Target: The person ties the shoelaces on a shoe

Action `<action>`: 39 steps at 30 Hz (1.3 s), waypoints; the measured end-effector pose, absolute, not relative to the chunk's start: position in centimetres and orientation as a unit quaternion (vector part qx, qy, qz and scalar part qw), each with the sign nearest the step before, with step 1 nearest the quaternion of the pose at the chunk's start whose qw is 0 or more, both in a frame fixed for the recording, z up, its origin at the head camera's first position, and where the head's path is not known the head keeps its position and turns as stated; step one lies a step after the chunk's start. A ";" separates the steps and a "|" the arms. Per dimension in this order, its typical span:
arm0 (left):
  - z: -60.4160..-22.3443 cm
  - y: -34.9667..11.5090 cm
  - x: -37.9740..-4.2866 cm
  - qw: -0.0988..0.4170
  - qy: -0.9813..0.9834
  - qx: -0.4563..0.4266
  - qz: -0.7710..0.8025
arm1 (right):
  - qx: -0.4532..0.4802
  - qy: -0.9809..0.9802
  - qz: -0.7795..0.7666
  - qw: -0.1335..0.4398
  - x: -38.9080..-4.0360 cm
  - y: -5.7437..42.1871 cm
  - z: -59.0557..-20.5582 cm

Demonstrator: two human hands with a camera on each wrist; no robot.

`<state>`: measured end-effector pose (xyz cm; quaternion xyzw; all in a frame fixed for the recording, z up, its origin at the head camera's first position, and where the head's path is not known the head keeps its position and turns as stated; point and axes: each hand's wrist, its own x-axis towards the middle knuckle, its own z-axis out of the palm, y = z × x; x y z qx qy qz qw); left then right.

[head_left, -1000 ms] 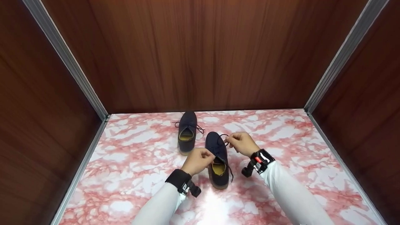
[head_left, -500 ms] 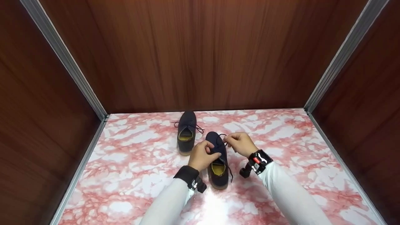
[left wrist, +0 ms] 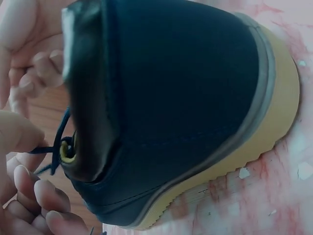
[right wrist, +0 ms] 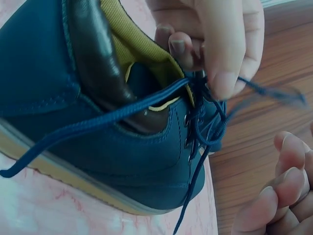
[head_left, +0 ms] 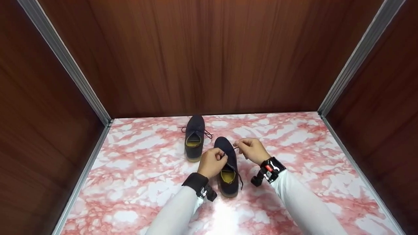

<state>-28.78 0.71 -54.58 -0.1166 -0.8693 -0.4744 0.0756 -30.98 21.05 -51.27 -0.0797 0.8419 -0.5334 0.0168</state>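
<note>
A dark blue lace-up shoe (head_left: 229, 189) with a yellow lining stands on the pink and white surface, toe pointing away. My left hand (head_left: 210, 163) is over its lacing, and thumb and fingers pinch the blue shoelace (right wrist: 205, 88) at the knot in the right wrist view. To the right of the shoe, my right hand (head_left: 253, 151) pinches a stretch of lace that runs out from the knot. Its fingertips on the lace are cut off in the right wrist view. One loose lace end (right wrist: 73, 129) hangs along the shoe's side.
The matching shoe (head_left: 195, 151) stands farther back on the left, its laces tied in a bow. Brown wood-grain panels (head_left: 209, 58) enclose the marbled surface (head_left: 137, 186) at the back and both sides, with grey metal strips at the corners.
My left hand has moved up and right onto the lacing, its fingers spreading and then closing on the lace. The lace loop at my right hand has drawn into a straighter line.
</note>
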 end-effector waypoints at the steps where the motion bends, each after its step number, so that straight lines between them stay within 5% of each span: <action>1: -54.6 0.6 -28.8 0.075 -0.866 -0.111 -0.482 | -0.079 0.842 -0.533 0.017 -30.9 21.2 -51.3; 17: -54.3 -1.2 -29.0 0.044 -0.799 -0.065 -0.596 | -0.158 0.878 -0.448 0.055 -29.2 21.3 -53.9; 29: -54.9 -1.4 -28.5 0.111 -0.811 -0.070 -0.570 | -0.216 0.883 -0.412 0.065 -28.3 20.8 -54.1; 39: -54.9 -1.5 -28.3 0.095 -0.794 -0.074 -0.596 | -0.205 0.883 -0.416 0.071 -28.0 22.1 -52.8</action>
